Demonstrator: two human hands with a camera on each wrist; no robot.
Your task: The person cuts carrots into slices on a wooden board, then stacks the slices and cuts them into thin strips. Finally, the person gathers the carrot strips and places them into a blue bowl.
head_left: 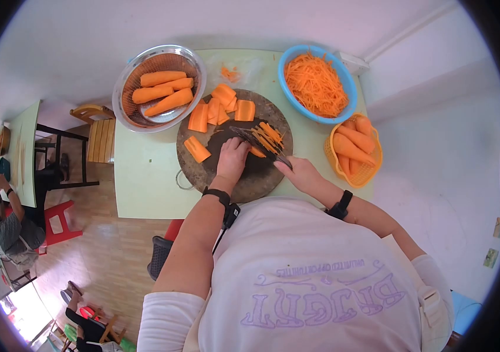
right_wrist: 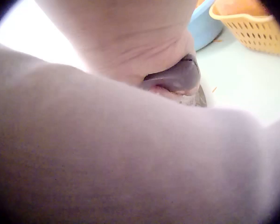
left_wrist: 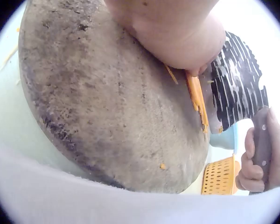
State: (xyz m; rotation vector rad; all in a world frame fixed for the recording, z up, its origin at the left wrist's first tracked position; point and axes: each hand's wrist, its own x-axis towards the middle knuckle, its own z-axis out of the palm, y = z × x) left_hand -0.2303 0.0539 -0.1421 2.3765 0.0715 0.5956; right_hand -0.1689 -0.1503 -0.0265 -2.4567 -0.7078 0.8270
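My right hand (head_left: 306, 175) grips the dark handle of a cleaver (left_wrist: 235, 84), whose wide blade has dark and light streaks. Curled fingertips of my left hand (head_left: 234, 159) hold a carrot slice (left_wrist: 196, 98) down on the round, worn chopping board (head_left: 194, 167), right beside the blade. Cut carrot strips (head_left: 271, 134) lie along the blade's far side. Toward the back of the board are several flat carrot slices (head_left: 199, 117), with a single slice (head_left: 196, 149) at its left. In the right wrist view, the hand and clothing hide most of the cleaver.
A steel bowl (head_left: 118, 97) with peeled carrots in a strainer stands at the back left. At the back right are a blue basin (head_left: 286, 92) of shredded carrot and a yellow basket (head_left: 331, 158) of whole carrots. The pale table (head_left: 144, 176) ends close to my body.
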